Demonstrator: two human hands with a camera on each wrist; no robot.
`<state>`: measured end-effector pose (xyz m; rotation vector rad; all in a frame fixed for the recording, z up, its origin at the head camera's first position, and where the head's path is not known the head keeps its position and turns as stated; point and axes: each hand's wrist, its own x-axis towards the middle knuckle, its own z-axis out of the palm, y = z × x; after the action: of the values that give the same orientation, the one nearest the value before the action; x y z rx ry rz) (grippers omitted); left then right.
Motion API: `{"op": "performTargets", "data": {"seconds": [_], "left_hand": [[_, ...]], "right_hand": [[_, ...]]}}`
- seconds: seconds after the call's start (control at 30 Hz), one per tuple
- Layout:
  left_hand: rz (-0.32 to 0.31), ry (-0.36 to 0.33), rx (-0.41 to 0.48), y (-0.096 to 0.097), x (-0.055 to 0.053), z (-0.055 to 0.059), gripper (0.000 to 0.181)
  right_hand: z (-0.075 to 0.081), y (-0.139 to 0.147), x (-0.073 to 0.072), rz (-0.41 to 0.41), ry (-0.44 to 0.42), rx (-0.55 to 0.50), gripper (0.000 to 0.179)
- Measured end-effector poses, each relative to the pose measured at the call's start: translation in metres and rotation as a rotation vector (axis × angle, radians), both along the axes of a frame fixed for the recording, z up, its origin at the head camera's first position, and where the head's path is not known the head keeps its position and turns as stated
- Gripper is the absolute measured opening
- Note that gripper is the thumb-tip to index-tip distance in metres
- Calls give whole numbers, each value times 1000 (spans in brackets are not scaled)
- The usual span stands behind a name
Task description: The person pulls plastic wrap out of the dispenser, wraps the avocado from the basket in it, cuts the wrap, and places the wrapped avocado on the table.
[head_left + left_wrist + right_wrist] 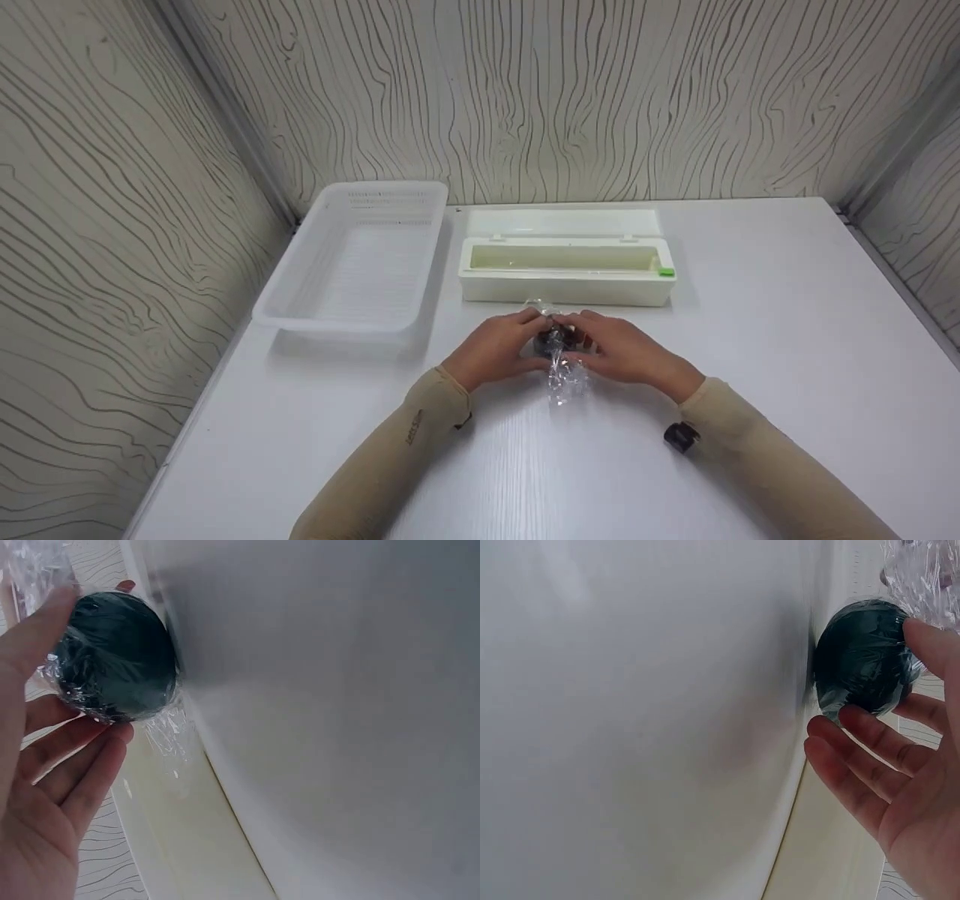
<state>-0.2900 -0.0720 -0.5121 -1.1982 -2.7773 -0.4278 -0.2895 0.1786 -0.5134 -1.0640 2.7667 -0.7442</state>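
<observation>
A dark green, round-ended object [124, 660], its kind unclear, sits on the table in loose cling film [568, 381]. My left hand [499, 351] holds it from the left, thumb on the wrapped near side and fingertips against the other. From the right my right hand [626, 349] grips the same object, also seen as a dark round end [861, 656] in the right wrist view. The film bunches between the hands, with loose ends sticking out toward the front and the back. Parts of the object are hidden by fingers and creased film.
Just behind the hands stands a long white cling film dispenser [566, 290], its lid tipped back and a green slider [666, 272] at the right end. A white plastic basket [337, 324] stands at the left. A patterned wall [525, 97] closes the table's back.
</observation>
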Motion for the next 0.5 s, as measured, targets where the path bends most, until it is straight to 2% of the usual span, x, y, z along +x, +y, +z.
{"op": "performTargets", "data": {"seconds": [0.13, 0.27, 0.37, 0.5], "left_hand": [[17, 6, -16, 2, 1, 1, 53], [20, -3, -16, 2, 1, 1, 50], [35, -24, -5, 2, 2, 2, 49], [48, -62, 16, 2, 2, 2, 48]], "right_hand": [[2, 3, 0, 28, -23, 7, 73], [6, 2, 5, 4, -11, 90, 88], [9, -2, 7, -44, 7, 141, 85], [10, -5, 7, -80, 21, 135, 69]]}}
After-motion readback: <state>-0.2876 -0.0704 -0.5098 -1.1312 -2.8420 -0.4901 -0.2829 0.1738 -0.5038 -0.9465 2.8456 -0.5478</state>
